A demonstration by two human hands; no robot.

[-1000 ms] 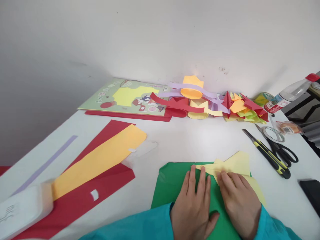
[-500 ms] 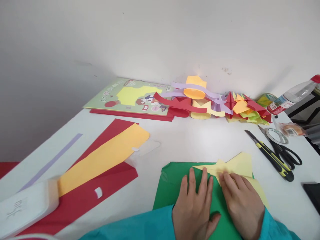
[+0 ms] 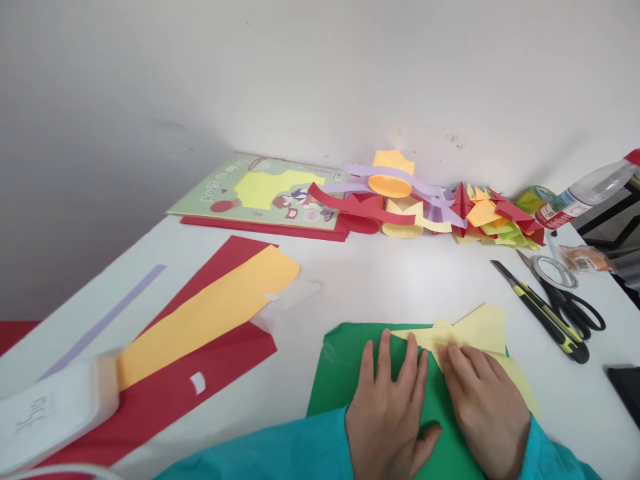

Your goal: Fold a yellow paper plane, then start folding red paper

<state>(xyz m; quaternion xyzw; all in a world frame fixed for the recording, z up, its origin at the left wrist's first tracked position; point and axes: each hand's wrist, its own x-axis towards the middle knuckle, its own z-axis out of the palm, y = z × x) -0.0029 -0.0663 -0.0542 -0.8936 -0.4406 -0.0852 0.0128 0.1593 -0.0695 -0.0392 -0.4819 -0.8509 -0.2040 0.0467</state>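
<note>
A folded pale yellow paper (image 3: 483,328) lies across the top of a green sheet (image 3: 340,373), with its narrow point to the left. My left hand (image 3: 387,413) rests flat with fingers spread, the index and middle fingertips touching that narrow point. On the middle of the paper, my right hand (image 3: 483,407) has its fingers bent and pressed together, pinching the folded edge. My right hand hides part of the yellow paper, which also spreads out beneath it to the right.
A utility knife (image 3: 543,313), black scissors (image 3: 570,307) and a tape roll (image 3: 554,272) lie at the right. Behind are paper crowns (image 3: 393,180), folded paper pieces (image 3: 495,213) and a bottle (image 3: 585,190). Red paper (image 3: 235,363), an orange strip (image 3: 210,313) and a white lamp base (image 3: 55,413) occupy the left.
The narrow tip of the yellow paper has shifted very slightly right under my left fingertips. Both hands stay in nearly the same place.
</note>
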